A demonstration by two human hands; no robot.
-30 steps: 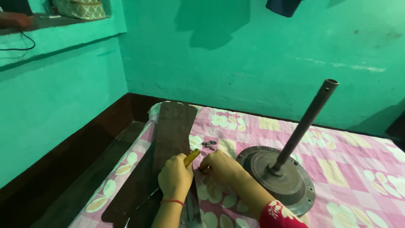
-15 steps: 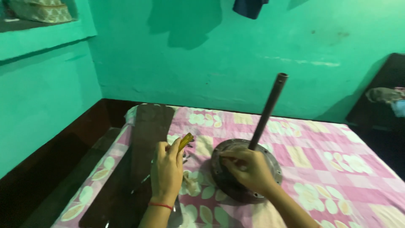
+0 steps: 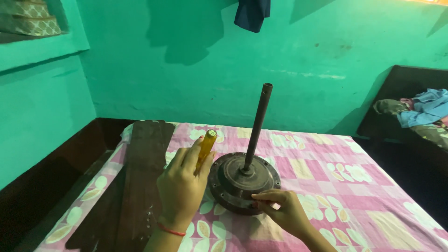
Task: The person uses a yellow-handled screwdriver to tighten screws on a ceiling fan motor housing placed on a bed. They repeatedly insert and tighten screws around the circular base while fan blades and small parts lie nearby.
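- The left hand (image 3: 181, 186), lower centre of the frame, is closed round a yellow-handled screwdriver (image 3: 205, 145), handle end up, apparently kept ready.
- The right hand (image 3: 283, 211), lower right of centre, pinches the near rim of the round motor (image 3: 243, 182); whether it holds a screw, I cannot tell.
- The motor lies flat on the pink floral sheet (image 3: 354, 186) at mid-frame, its rod (image 3: 257, 126) standing nearly upright.
- A dark fan blade (image 3: 140, 172) lies lengthwise at the left, just beside the left hand.
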